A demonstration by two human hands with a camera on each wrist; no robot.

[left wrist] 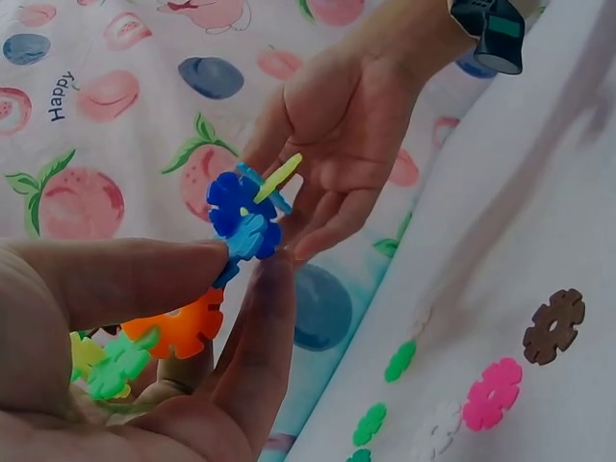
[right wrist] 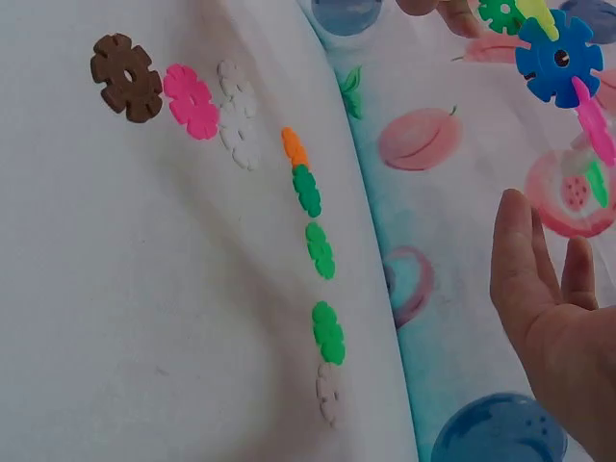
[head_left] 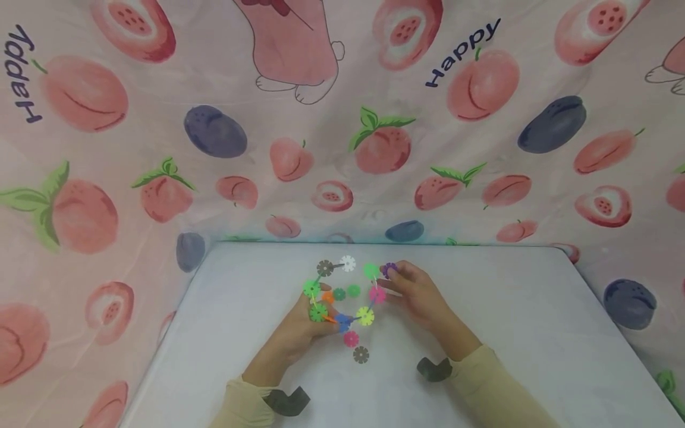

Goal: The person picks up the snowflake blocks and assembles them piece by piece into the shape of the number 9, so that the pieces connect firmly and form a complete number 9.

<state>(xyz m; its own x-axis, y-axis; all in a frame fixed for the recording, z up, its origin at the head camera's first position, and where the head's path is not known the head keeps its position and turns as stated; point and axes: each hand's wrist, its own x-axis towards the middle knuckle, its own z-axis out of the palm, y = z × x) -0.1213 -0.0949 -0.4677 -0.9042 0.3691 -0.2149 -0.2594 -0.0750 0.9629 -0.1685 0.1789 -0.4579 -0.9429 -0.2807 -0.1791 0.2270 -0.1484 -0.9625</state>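
Brown slotted plastic disc (head_left: 361,355): flat on white tabletop (head_left: 214,345), beside matching pink disc (head_left: 351,339).
Left hand (head_left: 293,334): thumb and fingers pinching blue disc (head_left: 343,323) of multicoloured plastic disc chain (head_left: 365,316), held above tabletop.
Chain joints: likely to pop apart if pushed crookedly.
Right hand (head_left: 425,299): purple slotted plastic disc (head_left: 389,270) pinched, other fingers extended.
Right wrist view: two white discs (right wrist: 238,91), unclear from head; purple disc absent.

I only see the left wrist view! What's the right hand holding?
Observer: The head view shows the right hand pinching a purple piece.
Child: Cool! What's past the dark green piece at the bottom of my picture?
Observer: On the table, an orange piece lies right by it.
Child: Is there pink in the chain?
Observer: Yes, the head view shows one pink piece linked into it.
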